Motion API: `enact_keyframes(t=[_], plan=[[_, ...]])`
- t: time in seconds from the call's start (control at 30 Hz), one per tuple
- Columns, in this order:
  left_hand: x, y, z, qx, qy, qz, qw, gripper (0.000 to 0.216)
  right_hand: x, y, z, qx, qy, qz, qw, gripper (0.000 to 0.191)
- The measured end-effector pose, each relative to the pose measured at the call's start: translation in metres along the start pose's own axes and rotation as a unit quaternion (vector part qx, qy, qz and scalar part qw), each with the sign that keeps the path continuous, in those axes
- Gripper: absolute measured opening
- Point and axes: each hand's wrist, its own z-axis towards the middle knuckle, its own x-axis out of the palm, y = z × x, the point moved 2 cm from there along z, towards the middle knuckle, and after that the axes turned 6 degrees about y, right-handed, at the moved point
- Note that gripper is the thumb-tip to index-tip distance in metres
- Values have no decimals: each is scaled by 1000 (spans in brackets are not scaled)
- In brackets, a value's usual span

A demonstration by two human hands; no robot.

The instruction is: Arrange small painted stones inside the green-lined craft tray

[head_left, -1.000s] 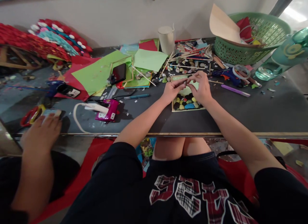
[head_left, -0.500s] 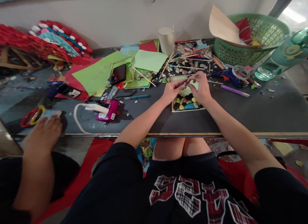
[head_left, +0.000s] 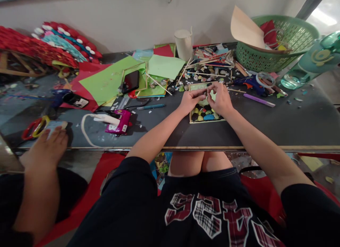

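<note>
A shallow frame with a pale green base and thin stick edges [head_left: 196, 122] lies on the dark table, its near part covered in black, yellow and green pebbles and one blue pebble [head_left: 209, 117]. Above its far part my left hand [head_left: 189, 101] is closed, thumb and finger pinching a small grey pebble [head_left: 205, 93]. My right hand [head_left: 221, 101] meets it from the right, its fingers bent in a pinch at the same pebble. Fingers cover most of that pebble and some of the frame behind it.
Loose pebbles and sticks [head_left: 209, 68] lie behind the frame, near a white cup [head_left: 183, 45] and a green basket [head_left: 276, 63]. A glue gun [head_left: 248, 82] and purple strip [head_left: 259, 100] sit right. Leftward are a magenta power adapter [head_left: 119, 122] and another person's hand [head_left: 49, 148].
My right hand has lowered slightly and its fingers have curled in more. My left hand stays almost in place. The other person's hand has shifted only a little.
</note>
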Motion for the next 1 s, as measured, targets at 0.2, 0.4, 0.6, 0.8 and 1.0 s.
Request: enact_keyframes(t=[0.2,0.4,0.6,0.8,1.0], plan=[[1,3,1,1,-9,2,1000,68,3,0,0,-18,1,16,1000,21],[0,6,2,-23,-55,-6,998,69,-1,0,-3,5,-37,9,999,22],[1,5,2,-24,-47,-13,999,68,-4,0,-3,21,-49,2,999,31],[1,3,2,-22,-45,-9,999,67,-2,-1,-2,8,-40,15,999,33],[2,2,1,-15,-35,-11,999,69,-2,-1,-2,-4,-31,12,999,27]])
